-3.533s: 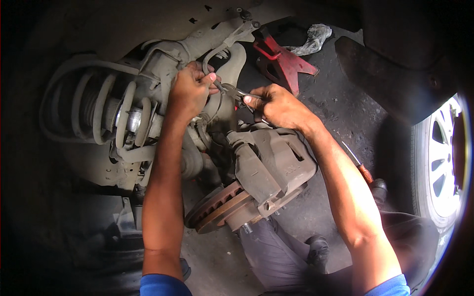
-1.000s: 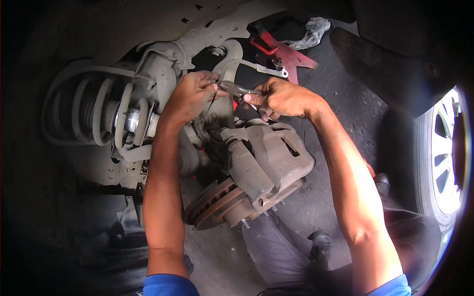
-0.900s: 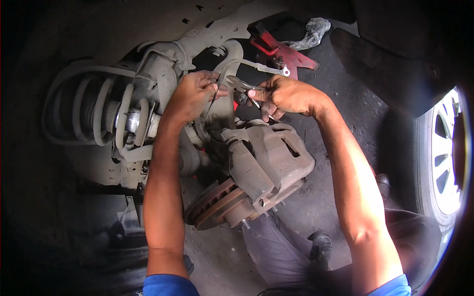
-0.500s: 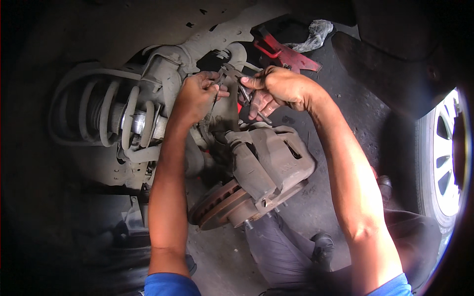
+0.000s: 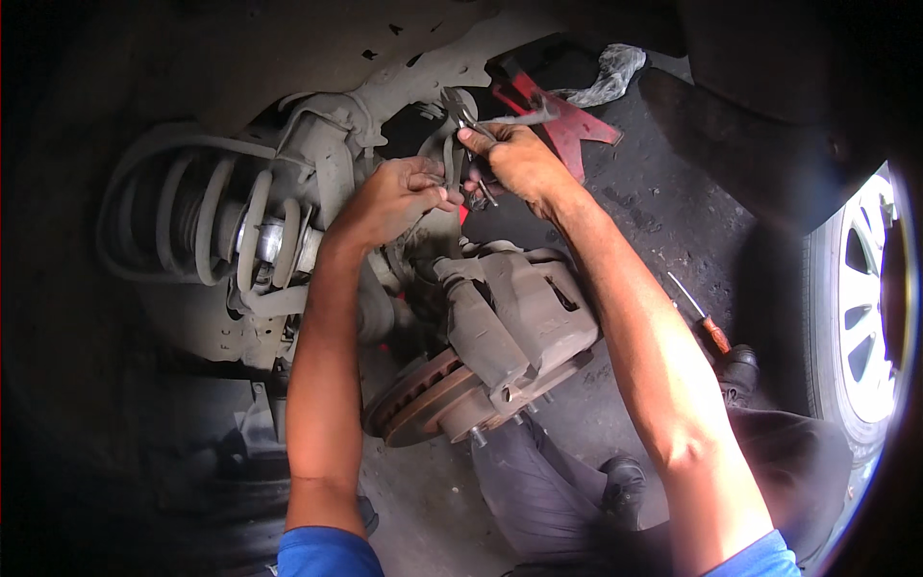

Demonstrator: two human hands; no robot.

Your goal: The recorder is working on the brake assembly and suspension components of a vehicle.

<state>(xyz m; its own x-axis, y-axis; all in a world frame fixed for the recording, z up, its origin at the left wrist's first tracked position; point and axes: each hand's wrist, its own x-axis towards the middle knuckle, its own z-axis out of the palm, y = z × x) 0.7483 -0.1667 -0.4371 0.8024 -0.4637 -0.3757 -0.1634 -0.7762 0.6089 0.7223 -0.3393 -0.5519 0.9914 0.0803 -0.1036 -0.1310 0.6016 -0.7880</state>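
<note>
My right hand (image 5: 514,163) grips a pair of metal pliers (image 5: 460,113) whose jaws point up toward the grimy steering knuckle (image 5: 332,159). Close beside it, my left hand (image 5: 399,197) pinches a small part on the knuckle, just left of the pliers' handles. Below both hands sits the brake caliper (image 5: 524,313) over the rusty brake disc (image 5: 423,399). The coil spring and strut (image 5: 207,226) lie to the left of my left forearm.
A red jack stand (image 5: 558,115) and a crumpled rag (image 5: 606,77) lie on the floor behind the knuckle. An orange-handled screwdriver (image 5: 707,322) rests on the floor at the right. A removed wheel (image 5: 865,308) leans at the right edge. My knees and shoes are below the disc.
My right hand has risen with the pliers, from level with the left hand to above it near the top of the knuckle. My left hand stays on the knuckle.
</note>
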